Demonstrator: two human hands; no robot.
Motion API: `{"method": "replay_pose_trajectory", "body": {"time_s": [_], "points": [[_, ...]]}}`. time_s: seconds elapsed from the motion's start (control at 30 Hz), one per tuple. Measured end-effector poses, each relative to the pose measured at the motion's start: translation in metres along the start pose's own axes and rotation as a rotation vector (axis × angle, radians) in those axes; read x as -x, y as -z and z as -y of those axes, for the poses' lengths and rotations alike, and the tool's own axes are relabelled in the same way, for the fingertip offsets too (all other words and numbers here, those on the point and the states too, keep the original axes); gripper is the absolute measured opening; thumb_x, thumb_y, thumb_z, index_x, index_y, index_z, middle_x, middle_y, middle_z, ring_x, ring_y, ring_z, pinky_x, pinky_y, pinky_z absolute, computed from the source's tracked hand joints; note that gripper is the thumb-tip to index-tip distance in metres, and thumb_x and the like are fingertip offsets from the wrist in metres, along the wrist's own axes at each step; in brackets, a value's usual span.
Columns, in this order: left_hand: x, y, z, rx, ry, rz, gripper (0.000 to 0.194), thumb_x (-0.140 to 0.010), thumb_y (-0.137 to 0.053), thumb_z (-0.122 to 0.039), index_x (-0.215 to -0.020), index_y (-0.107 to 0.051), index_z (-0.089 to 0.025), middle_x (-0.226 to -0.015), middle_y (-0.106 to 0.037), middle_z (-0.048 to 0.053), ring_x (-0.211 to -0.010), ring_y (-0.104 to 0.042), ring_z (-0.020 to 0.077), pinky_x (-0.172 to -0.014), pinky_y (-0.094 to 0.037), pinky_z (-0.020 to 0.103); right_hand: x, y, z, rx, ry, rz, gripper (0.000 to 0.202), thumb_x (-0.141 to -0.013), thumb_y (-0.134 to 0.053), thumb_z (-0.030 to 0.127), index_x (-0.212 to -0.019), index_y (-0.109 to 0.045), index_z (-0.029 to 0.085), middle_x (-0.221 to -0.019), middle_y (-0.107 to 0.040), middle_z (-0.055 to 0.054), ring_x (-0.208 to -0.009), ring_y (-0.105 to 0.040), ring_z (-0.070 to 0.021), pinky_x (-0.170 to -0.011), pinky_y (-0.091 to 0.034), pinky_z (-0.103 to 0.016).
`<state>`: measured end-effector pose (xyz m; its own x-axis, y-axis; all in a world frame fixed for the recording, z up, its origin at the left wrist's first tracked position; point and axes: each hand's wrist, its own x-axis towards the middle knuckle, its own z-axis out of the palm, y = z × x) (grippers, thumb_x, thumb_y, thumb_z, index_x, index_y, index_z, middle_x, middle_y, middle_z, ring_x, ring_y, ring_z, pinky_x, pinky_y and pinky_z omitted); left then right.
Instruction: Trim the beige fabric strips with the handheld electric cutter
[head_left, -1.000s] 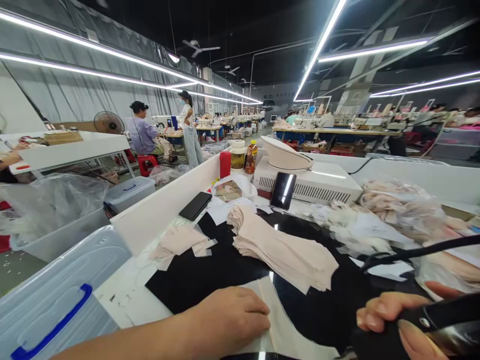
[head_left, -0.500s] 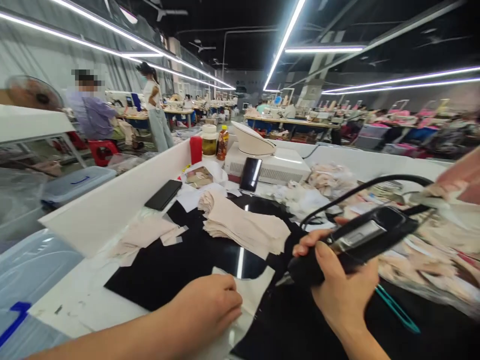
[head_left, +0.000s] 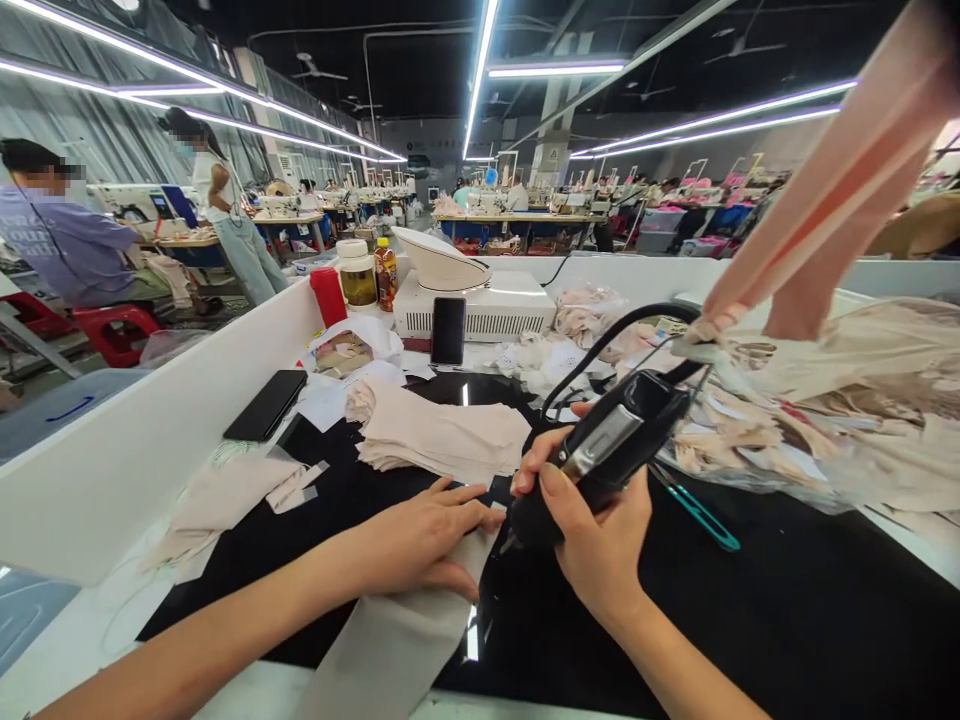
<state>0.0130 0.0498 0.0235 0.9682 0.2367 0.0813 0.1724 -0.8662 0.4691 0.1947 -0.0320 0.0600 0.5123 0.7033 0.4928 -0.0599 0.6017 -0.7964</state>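
Observation:
My right hand (head_left: 600,520) grips a black handheld tool (head_left: 626,430) with a silver plate on its side; its tip points down at the black mat (head_left: 675,600). My left hand (head_left: 427,540) lies with fingers spread on a pale fabric piece (head_left: 397,640), just left of the tool's tip. Beyond that hand sits a stack of light pink fabric pieces (head_left: 442,430). More pale pieces (head_left: 217,500) lie at the mat's left side. Teal tweezers (head_left: 697,510) rest on the mat, right of my right hand.
A dark phone (head_left: 265,405) lies at left; another phone (head_left: 448,330) leans against a white machine (head_left: 480,305). Fabric scraps (head_left: 787,430) pile up at right, below hanging pink fabric (head_left: 832,170). Two people (head_left: 67,235) are beyond the left wall.
The view has turned right. My left hand has moved forward along the fabric, and its bunched fingers have spread. The tool remains in my right hand.

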Motion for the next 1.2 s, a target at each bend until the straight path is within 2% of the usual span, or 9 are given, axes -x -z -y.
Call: {"method": "replay_pose_trajectory", "body": {"time_s": [0.1, 0.27, 0.43, 0.63, 0.83, 1.03, 1.2], "points": [[0.003, -0.001, 0.004, 0.013, 0.015, 0.018, 0.071, -0.088, -0.09, -0.035, -0.147, -0.052, -0.022, -0.148, -0.063, 0.015, -0.157, -0.039, 0.0377, -0.126, -0.031, 0.067, -0.002, -0.003, -0.001, 0.015, 0.008, -0.013, 0.045, -0.084, -0.08, 0.024, -0.121, -0.055, 0.028, -0.08, -0.069, 0.007, -0.057, -0.064, -0.012, -0.057, -0.059, -0.028], [0.009, 0.002, 0.005, 0.044, 0.076, 0.04, 0.065, -0.092, -0.086, -0.038, -0.146, -0.052, -0.023, -0.139, -0.068, 0.011, -0.16, -0.032, 0.0387, -0.126, -0.018, 0.076, -0.003, -0.005, -0.006, 0.012, 0.02, 0.003, 0.031, -0.085, -0.08, 0.024, -0.106, -0.056, 0.027, -0.08, -0.069, 0.007, -0.058, -0.065, -0.0121, -0.059, -0.059, -0.029], [0.01, 0.008, 0.001, 0.081, 0.159, 0.115, 0.06, -0.095, -0.08, -0.048, -0.145, -0.054, -0.026, -0.138, -0.067, 0.01, -0.16, -0.031, 0.0381, -0.128, -0.008, 0.074, -0.002, -0.008, -0.011, 0.025, 0.003, 0.006, 0.031, -0.085, -0.079, 0.024, -0.106, -0.057, 0.028, -0.082, -0.07, 0.005, -0.062, -0.065, -0.0133, -0.061, -0.058, -0.03], [0.011, 0.009, -0.002, 0.08, 0.174, 0.117, 0.065, -0.094, -0.082, -0.045, -0.148, -0.052, -0.027, -0.142, -0.066, 0.01, -0.161, -0.03, 0.0388, -0.127, -0.005, 0.076, -0.001, -0.013, -0.012, 0.042, -0.013, -0.012, 0.033, -0.083, -0.082, 0.028, -0.105, -0.057, 0.028, -0.081, -0.069, 0.006, -0.064, -0.069, -0.0141, -0.063, -0.061, -0.031], [0.012, 0.009, -0.001, 0.029, 0.165, 0.126, 0.078, -0.088, -0.088, -0.045, -0.152, -0.049, -0.026, -0.15, -0.061, 0.013, -0.162, -0.027, 0.0403, -0.125, -0.007, 0.079, 0.0, -0.015, -0.012, 0.039, 0.005, 0.018, 0.031, -0.084, -0.079, 0.024, -0.102, -0.054, 0.028, -0.08, -0.068, 0.007, -0.061, -0.066, -0.012, -0.062, -0.06, -0.028], [0.014, 0.006, 0.003, 0.016, 0.149, 0.099, 0.085, -0.085, -0.092, -0.044, -0.156, -0.048, -0.027, -0.143, -0.066, 0.013, -0.16, -0.031, 0.0406, -0.125, -0.01, 0.08, 0.001, -0.015, -0.011, 0.092, -0.01, 0.004, 0.028, -0.085, -0.077, 0.025, -0.102, -0.055, 0.027, -0.084, -0.068, 0.005, -0.069, -0.068, -0.0139, -0.073, -0.062, -0.035], [0.013, 0.009, 0.0, 0.021, 0.148, 0.114, 0.095, -0.084, -0.092, -0.042, -0.162, -0.04, -0.028, -0.149, -0.062, 0.015, -0.162, -0.026, 0.0398, -0.125, -0.008, 0.079, 0.006, -0.017, -0.006, 0.02, -0.03, 0.022, 0.031, -0.086, -0.077, 0.025, -0.106, -0.054, 0.028, -0.081, -0.067, 0.006, -0.062, -0.064, -0.0126, -0.061, -0.06, -0.03]]}}
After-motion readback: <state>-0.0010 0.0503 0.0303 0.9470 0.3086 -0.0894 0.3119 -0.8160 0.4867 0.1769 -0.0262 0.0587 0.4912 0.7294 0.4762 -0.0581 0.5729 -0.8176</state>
